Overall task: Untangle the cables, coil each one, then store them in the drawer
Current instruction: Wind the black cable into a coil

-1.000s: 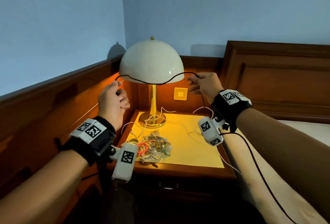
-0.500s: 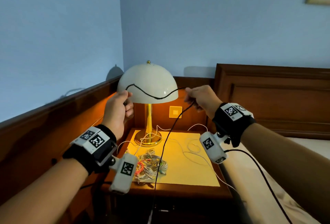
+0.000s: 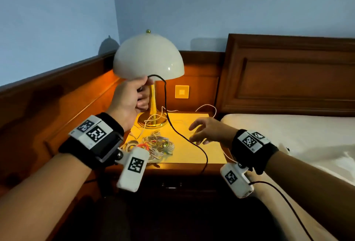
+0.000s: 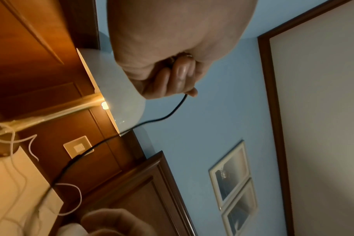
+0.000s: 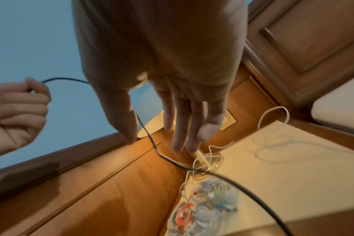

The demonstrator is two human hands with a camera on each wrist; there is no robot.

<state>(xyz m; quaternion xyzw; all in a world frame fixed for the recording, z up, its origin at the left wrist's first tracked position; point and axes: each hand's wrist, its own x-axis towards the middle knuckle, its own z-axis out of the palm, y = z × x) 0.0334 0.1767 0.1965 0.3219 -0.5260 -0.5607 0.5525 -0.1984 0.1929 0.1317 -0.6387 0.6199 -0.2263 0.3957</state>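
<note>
My left hand [image 3: 134,96] is raised in front of the lamp and pinches one end of a thin black cable [image 3: 169,121] [image 4: 168,115] [image 5: 243,190]. The cable arcs down across the nightstand top [image 3: 203,156] and drops over its front edge. My right hand [image 3: 203,133] [image 5: 182,127] hovers open beside the cable above the tabletop, fingers straight, holding nothing. A tangle of pale cables with red and green bits [image 3: 157,145] [image 5: 202,207] lies at the front left of the top. A loose white cable [image 3: 206,108] [image 5: 273,115] loops at the back. The drawer front [image 3: 171,185] below looks closed.
A domed white lamp [image 3: 148,58] on a brass base [image 3: 151,121] stands at the back left of the nightstand. A wall switch plate [image 3: 182,91] sits behind it. Wood panelling runs along the left wall. A bed [image 3: 288,135] with a wooden headboard [image 3: 288,75] adjoins on the right.
My right hand let go of the black cable and dropped to just above the tabletop, now open. The cable went from stretched between both hands to hanging from the left hand alone.
</note>
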